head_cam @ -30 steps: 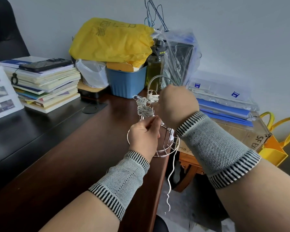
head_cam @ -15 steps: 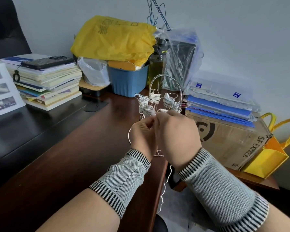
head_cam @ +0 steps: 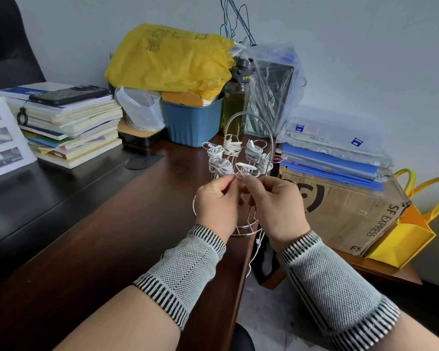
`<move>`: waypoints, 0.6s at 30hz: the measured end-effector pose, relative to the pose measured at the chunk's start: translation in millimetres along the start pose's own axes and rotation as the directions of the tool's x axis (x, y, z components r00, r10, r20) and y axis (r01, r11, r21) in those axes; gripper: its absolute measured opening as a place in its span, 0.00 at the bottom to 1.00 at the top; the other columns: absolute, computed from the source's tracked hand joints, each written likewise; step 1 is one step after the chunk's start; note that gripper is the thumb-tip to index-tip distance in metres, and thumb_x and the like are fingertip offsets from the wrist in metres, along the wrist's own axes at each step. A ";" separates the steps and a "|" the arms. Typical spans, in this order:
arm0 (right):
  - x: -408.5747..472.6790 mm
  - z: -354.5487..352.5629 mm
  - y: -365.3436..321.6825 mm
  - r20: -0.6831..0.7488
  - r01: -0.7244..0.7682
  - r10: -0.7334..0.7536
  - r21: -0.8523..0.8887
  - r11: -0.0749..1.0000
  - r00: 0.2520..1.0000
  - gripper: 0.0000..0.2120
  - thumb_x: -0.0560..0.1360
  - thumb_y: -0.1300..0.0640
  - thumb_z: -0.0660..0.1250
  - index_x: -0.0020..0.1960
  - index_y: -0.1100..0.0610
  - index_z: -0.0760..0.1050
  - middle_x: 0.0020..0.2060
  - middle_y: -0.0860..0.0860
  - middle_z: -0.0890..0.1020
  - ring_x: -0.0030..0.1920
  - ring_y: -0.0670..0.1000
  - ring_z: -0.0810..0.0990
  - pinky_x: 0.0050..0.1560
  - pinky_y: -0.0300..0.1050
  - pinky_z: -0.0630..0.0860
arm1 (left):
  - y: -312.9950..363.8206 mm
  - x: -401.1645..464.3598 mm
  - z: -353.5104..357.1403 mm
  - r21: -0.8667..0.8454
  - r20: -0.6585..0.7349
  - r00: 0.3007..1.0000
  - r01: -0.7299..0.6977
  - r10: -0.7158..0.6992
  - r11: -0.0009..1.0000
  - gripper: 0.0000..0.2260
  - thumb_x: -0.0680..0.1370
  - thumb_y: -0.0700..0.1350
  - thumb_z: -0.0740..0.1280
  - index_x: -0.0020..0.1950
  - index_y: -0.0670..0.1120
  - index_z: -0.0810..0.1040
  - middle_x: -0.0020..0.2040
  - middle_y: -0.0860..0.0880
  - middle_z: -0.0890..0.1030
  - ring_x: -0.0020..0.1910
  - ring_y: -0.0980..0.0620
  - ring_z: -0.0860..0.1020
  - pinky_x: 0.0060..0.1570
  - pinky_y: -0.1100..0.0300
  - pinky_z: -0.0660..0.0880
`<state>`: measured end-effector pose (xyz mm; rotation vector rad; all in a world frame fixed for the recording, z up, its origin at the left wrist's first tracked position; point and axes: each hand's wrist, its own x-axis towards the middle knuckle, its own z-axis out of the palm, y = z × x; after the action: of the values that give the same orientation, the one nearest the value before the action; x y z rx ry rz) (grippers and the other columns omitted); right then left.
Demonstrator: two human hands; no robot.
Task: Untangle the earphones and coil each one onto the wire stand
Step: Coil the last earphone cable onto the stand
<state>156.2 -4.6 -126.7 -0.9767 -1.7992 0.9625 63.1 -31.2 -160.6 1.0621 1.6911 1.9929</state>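
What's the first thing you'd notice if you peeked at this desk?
Right in the middle, a left hand and a right hand pinch a white earphone cord at a silver wire stand near the brown desk edge; white coils already sit on its hooks. Behind, a big yellow bag sits atop a blue bin.

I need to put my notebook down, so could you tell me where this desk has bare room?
The brown desktop is bare in front of the wire stand, left of the left hand. The black surface before the book stack is open too. The back edge is crowded: blue bin, yellow bag, bottle.
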 end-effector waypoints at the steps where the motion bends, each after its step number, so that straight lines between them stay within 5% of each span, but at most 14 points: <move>1: 2.8 0.4 -0.2 0.009 -0.035 0.035 0.014 0.999 0.999 0.19 0.76 0.49 0.68 0.35 0.63 0.79 0.30 0.62 0.81 0.27 0.52 0.73 0.30 0.48 0.70 | 1.0 -0.7 -0.1 0.006 0.000 1.000 -0.005 0.005 1.000 0.18 0.80 0.40 0.66 0.30 0.53 0.78 0.24 0.57 0.74 0.25 0.61 0.69 0.31 0.66 0.69; 6: 4.1 1.1 5.5 0.010 -0.096 0.095 0.069 0.993 0.995 0.19 0.75 0.50 0.68 0.36 0.65 0.79 0.27 0.58 0.78 0.25 0.49 0.70 0.28 0.42 0.66 | 4.1 -2.7 -1.6 0.047 0.010 1.000 -0.026 0.025 0.999 0.18 0.79 0.41 0.65 0.29 0.51 0.76 0.25 0.55 0.74 0.27 0.58 0.69 0.32 0.61 0.69; 11: 0.7 -2.4 14.8 -0.047 -0.048 0.049 0.022 0.999 0.998 0.18 0.75 0.54 0.68 0.30 0.63 0.76 0.21 0.50 0.72 0.22 0.45 0.66 0.27 0.39 0.64 | 8.8 -6.4 -0.9 0.042 -0.029 0.999 -0.030 0.031 0.999 0.10 0.74 0.46 0.65 0.37 0.42 0.78 0.30 0.35 0.74 0.30 0.50 0.67 0.33 0.48 0.72; 18: -1.2 -7.6 21.8 -0.069 0.017 -0.016 0.010 1.000 0.997 0.20 0.74 0.52 0.70 0.29 0.63 0.73 0.18 0.44 0.68 0.21 0.43 0.65 0.26 0.37 0.64 | 9.6 -6.4 -2.8 0.111 -0.012 1.000 0.010 -0.008 0.994 0.14 0.77 0.39 0.64 0.31 0.41 0.75 0.23 0.52 0.71 0.25 0.55 0.67 0.32 0.58 0.69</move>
<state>168.7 4.7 -143.8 -0.9755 -1.7407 0.9162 67.5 -39.8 -153.7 1.0796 1.8282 1.9220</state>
